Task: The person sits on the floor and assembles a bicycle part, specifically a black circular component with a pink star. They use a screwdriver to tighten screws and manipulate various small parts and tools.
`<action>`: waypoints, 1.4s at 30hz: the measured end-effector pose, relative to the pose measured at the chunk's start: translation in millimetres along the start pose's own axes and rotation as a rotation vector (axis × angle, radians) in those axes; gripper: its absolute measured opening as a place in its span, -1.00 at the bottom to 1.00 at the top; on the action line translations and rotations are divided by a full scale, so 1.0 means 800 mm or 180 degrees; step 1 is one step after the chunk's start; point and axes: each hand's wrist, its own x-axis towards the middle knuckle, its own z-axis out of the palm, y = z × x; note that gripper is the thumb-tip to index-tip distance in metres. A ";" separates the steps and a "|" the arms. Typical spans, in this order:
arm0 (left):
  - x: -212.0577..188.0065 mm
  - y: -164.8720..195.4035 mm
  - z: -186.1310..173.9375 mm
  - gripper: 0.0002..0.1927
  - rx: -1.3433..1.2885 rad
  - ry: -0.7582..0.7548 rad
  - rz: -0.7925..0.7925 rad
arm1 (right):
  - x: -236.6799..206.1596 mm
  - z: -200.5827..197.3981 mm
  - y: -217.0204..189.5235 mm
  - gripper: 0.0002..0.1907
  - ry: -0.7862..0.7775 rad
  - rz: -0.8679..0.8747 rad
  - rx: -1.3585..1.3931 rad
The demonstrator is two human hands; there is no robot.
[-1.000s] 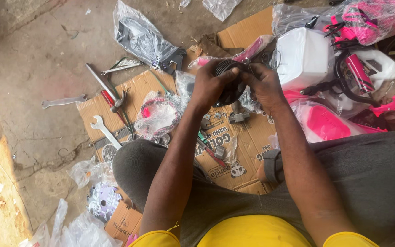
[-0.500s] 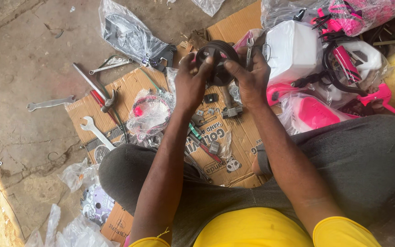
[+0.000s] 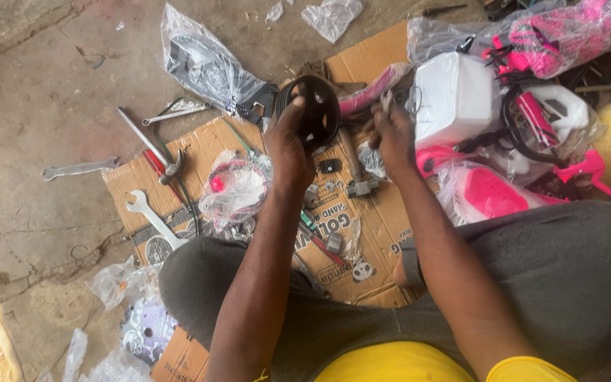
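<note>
My left hand grips a small black plastic wheel by its rim and holds it upright above a flattened cardboard sheet. My right hand is just to the right of the wheel, fingers closed around a small metal part that I cannot make out. Loose nuts, a black clip and metal fittings lie on the cardboard below both hands. A hammer-like tool handle lies between the hands.
A spanner, a flat wrench, a hammer and a red screwdriver lie at left. A bagged pink coil, a bagged black part, a white plastic box and bagged pink parts surround the cardboard.
Both hands held the black wheel together before. Now my right hand has come off it and moved right, while my left hand keeps the wheel.
</note>
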 end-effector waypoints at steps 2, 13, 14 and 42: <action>0.003 0.003 -0.008 -0.58 -0.0106 0.0155 0.0118 | 0.001 -0.012 0.039 -0.79 0.0116 0.0360 -0.0934; 0.022 0.012 -0.041 -0.56 -0.0740 0.0109 -0.0071 | 0.057 0.026 0.099 -0.65 0.0865 0.1728 -0.0154; 0.022 0.014 -0.042 -0.54 -0.0903 0.0009 -0.0097 | 0.070 0.036 0.096 -0.58 0.0945 0.2134 0.0180; 0.025 -0.019 0.002 -0.54 -0.0012 0.0103 0.0511 | -0.069 0.009 -0.115 -0.43 -0.0809 -0.1034 -0.0850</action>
